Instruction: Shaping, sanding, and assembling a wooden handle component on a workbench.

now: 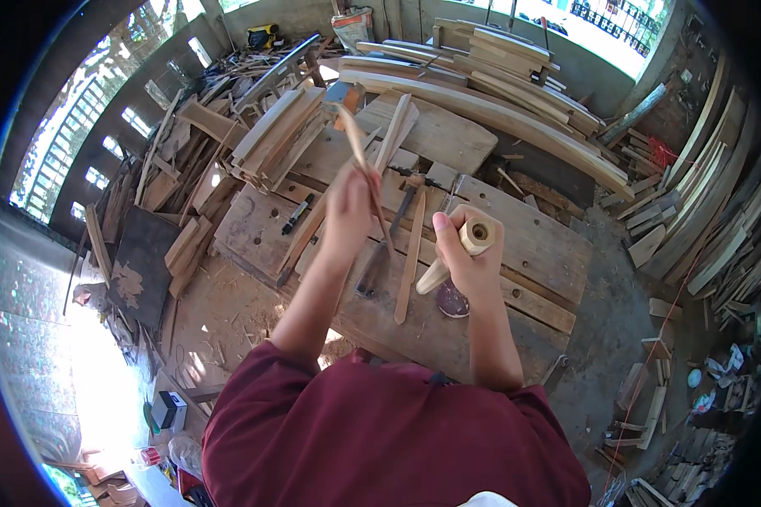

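My left hand [351, 207] is raised over the workbench [533, 237], fingers closed around a long thin tan-and-brown strip [355, 139], blurred, its kind unclear. To its right my right hand [475, 266] grips a pale, rounded wooden piece [434, 276]; one end is round with a bored hole and faces up, while a tapered end points to the lower left. Below that piece lies a round dark-red disc [452, 299]. Between my hands, a narrow pointed wooden slat [411, 266] and a dark metal bar tool [404, 207] rest on the bench.
A small black tool [298, 214] lies on the bench's left part. Stacked boards [275, 139] rise at the back left, and long planks [499, 114] lie across the back. Scrap wood [173, 156] heaps up at left; more timber [710, 203] leans along the right wall.
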Tool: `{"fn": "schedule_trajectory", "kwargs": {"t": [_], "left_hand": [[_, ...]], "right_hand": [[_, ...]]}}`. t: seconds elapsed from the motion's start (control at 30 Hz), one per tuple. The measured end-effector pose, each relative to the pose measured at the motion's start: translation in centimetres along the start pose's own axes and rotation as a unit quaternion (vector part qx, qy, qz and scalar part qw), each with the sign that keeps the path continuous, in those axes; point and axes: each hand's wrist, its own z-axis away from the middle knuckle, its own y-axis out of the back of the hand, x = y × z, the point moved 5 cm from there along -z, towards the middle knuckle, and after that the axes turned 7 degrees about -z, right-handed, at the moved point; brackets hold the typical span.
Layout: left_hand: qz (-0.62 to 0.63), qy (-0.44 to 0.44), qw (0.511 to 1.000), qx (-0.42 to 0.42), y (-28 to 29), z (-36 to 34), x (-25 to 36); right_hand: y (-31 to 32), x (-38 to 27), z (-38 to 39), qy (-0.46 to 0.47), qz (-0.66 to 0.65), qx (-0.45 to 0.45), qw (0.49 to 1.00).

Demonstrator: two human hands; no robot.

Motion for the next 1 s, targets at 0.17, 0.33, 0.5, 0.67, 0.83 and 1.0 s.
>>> {"fn": "schedule_trajectory", "kwargs": {"t": [0.17,0.33,0.5,0.67,0.83,1.0], "left_hand": [[0.132,-0.327,0.936,0.013,0.6,-0.8,13.8],[0.072,-0.441,0.894,0.012,-1.6,-1.6,18.5],[0.01,-0.445,0.895,-0.031,-4.9,-1.6,17.8],[0.044,-0.427,0.9,-0.075,-5.6,-1.8,16.8],[0.044,-0.406,0.907,-0.102,-5.9,-1.5,16.8],[0.078,-0.394,0.91,-0.1,-6.0,-1.9,16.1]], "right_hand": [[-0.5,0.2,-1.1,-0.002,-0.011,-0.022,1.0],[-1.4,0.9,-1.4,-0.027,-0.009,-0.041,0.999],[-1.7,1.1,-1.5,-0.016,-0.024,-0.056,0.998],[-1.6,1.0,-1.3,-0.037,-0.011,-0.044,0.998],[-2.0,0.7,-1.4,-0.032,-0.022,-0.057,0.998],[-1.6,1.0,-1.5,-0.043,-0.013,-0.051,0.998]]}}
